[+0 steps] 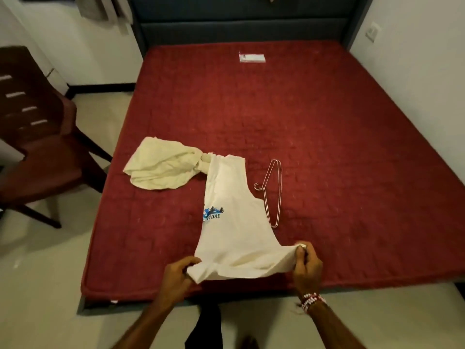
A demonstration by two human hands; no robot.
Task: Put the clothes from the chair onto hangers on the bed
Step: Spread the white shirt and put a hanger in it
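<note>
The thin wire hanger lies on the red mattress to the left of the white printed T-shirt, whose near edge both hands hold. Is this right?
Not quite: the head view shows the thin wire hanger to the right of the white printed T-shirt, not the left. It does lie on the red mattress, and the left hand and right hand hold the near edge.

One head-worn camera (wide-angle) looks forward and down from the foot of the bed point(327, 122), close above it.

red mattress point(352, 147) | cream clothes point(226, 197) | wire hanger point(263, 189) just beside | white packet point(252, 57) far end
</note>
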